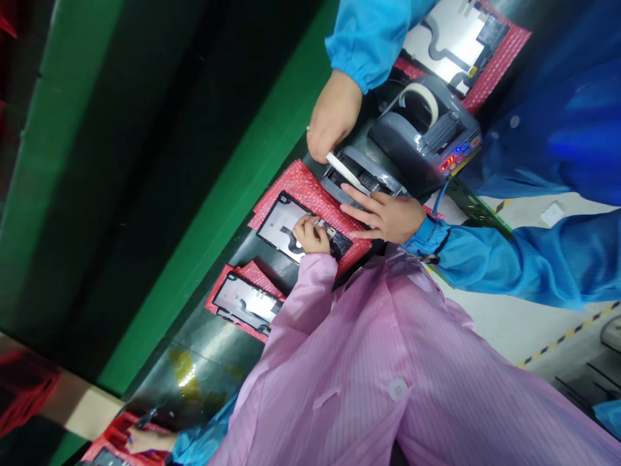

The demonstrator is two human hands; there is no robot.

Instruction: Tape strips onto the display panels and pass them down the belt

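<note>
My left hand (pixel 313 234), in a pink sleeve, rests over an open tablet-like device (pixel 281 220) with a silver plate, black frame and dark ribbon cable. Its fingers are bent together at the device's inner parts; whatever they pinch is too small to make out. Under the device lies red bubble wrap (pixel 310 188). My right hand does not show. Close beside my hand, a co-worker's spread hand (pixel 388 217) and other hand (pixel 334 116), both in blue sleeves, are at a white strip (pixel 347 171) over a grey machine part.
A grey tape dispenser (pixel 427 133) with a lit red display stands at upper right. Beyond it another silver-plated device (pixel 446 45) lies on red wrap. A similar device (pixel 245 301) sits to my left. Another person's hand (pixel 150 440) works at lower left. A green ledge (pixel 213 252) borders the bench.
</note>
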